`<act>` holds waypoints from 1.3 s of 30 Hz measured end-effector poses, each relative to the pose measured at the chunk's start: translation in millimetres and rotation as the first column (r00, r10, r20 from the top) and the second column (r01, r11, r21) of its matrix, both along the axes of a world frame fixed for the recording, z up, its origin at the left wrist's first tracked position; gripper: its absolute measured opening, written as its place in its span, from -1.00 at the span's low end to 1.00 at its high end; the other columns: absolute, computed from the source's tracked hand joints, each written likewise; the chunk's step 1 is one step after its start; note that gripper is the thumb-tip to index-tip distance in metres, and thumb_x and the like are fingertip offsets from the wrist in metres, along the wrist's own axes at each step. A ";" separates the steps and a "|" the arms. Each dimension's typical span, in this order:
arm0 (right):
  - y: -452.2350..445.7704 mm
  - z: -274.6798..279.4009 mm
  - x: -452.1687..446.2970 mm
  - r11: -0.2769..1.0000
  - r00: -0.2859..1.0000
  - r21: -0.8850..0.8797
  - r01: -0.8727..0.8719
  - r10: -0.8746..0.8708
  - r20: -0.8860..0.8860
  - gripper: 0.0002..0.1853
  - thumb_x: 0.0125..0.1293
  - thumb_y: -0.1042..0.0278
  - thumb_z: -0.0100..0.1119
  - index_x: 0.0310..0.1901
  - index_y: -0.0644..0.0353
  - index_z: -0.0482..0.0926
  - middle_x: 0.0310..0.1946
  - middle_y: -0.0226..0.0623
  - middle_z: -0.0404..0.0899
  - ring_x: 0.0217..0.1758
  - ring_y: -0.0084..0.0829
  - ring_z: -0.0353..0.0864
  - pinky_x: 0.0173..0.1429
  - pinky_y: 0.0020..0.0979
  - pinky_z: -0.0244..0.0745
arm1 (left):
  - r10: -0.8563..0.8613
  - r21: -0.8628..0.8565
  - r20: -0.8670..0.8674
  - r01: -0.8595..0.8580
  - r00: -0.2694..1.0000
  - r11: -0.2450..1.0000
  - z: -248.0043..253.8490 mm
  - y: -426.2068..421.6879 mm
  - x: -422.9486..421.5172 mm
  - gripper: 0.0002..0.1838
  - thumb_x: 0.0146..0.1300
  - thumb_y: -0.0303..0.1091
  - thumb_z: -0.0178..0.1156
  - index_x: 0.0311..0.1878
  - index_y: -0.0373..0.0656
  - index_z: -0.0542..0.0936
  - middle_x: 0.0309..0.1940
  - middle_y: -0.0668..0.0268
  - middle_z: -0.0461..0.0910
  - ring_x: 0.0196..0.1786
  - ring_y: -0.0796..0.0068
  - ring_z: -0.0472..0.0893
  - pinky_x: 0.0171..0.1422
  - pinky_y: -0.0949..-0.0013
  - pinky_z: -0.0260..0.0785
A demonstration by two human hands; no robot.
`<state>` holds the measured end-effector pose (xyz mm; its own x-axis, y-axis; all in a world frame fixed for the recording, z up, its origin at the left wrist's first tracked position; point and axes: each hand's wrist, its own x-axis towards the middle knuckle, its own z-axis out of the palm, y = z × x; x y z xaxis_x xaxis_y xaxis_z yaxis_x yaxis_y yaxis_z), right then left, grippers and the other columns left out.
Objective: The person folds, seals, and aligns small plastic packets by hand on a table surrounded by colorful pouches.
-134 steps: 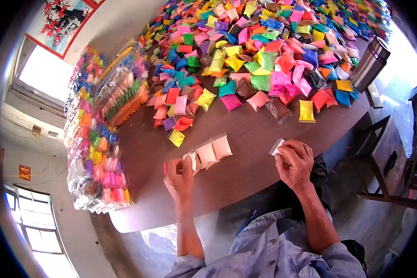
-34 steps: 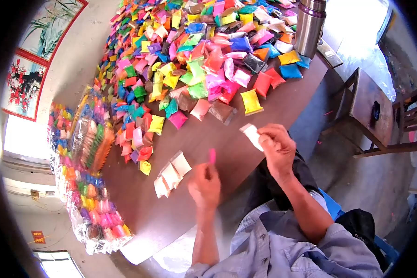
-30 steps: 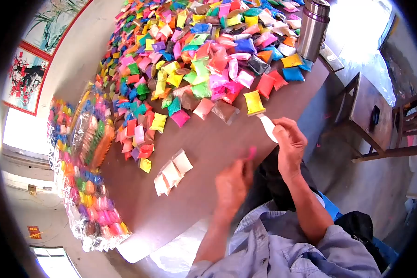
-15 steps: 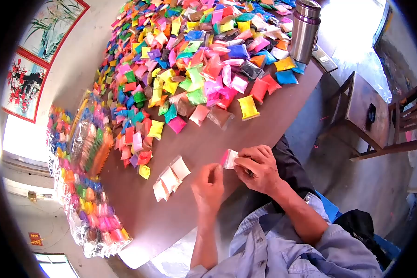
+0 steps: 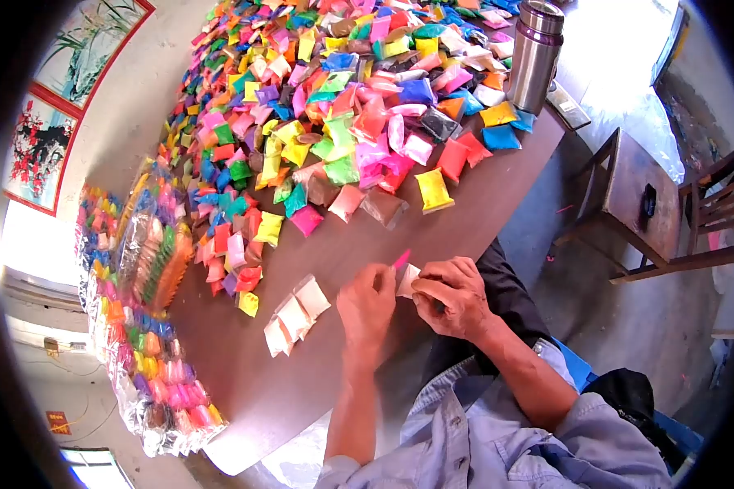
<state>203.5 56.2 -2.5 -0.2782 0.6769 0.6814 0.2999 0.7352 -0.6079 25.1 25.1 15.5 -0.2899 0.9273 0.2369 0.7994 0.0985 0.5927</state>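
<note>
My right hand [image 5: 450,295] pinches a small whitish packet [image 5: 409,280] over the table's front edge. Close to its left side is my left hand [image 5: 369,301], its fingers pressed together, with a thin pink object [image 5: 402,259] sticking out beyond the fingertips. A short overlapping row of pale pink packets [image 5: 298,314] lies on the brown table to the left of my left hand. Behind both hands a yellow packet [image 5: 434,190] lies at the front of a large heap of coloured packets [image 5: 342,147].
Clear bags of sorted coloured packets [image 5: 159,359] line the table's left side. A steel flask [image 5: 536,57] stands at the back right, beside a flat object [image 5: 568,106]. To the right are a small wooden table [image 5: 640,196] and a chair [image 5: 722,212]. My legs are below the edge.
Both hands came together from further apart. The whitish packet moved left and down with my right hand. Since half a second ago the pink object has turned and both hands have shifted slightly.
</note>
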 end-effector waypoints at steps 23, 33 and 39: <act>-7.5 -3.3 2.2 0.997 0.996 -0.014 0.081 -0.081 -0.037 -0.77 -0.01 0.58 0.33 -0.29 0.06 0.67 -0.24 -0.35 0.64 -0.21 -0.24 0.61 -0.02 -0.28 0.43 | -0.063 -0.060 -0.042 0.061 0.997 0.996 23.3 -7.7 17.1 -0.85 0.36 -0.27 0.28 -0.27 -0.12 0.65 -0.35 0.17 0.70 -0.32 0.00 0.69 -0.27 0.03 0.49; -6.6 -2.9 -3.0 0.995 0.995 -0.007 0.103 -0.103 -0.008 -0.75 0.02 0.53 0.40 -0.22 0.07 0.71 -0.27 -0.37 0.62 -0.23 -0.28 0.60 -0.07 -0.26 0.40 | -0.018 0.045 0.097 0.014 0.995 0.999 11.4 -36.0 19.2 -0.88 0.32 -0.38 0.37 -0.26 -0.22 0.67 -0.37 0.11 0.71 -0.34 0.12 0.72 -0.25 0.19 0.53; -5.1 -3.1 -2.4 0.995 0.995 0.020 0.095 -0.095 0.012 -0.75 0.03 0.55 0.37 -0.20 0.11 0.72 -0.30 -0.34 0.60 -0.24 -0.26 0.60 -0.06 -0.26 0.40 | 0.034 0.065 0.092 -0.040 0.995 0.997 3.8 -25.1 6.2 -0.89 0.32 -0.36 0.37 -0.25 -0.17 0.67 -0.36 0.12 0.71 -0.35 0.05 0.71 -0.29 0.15 0.53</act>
<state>201.1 51.1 -5.5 -0.2220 0.6876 0.6913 0.3762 0.7145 -0.5899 31.3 0.0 19.3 -0.3468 0.8984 0.2693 0.7388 0.0848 0.6685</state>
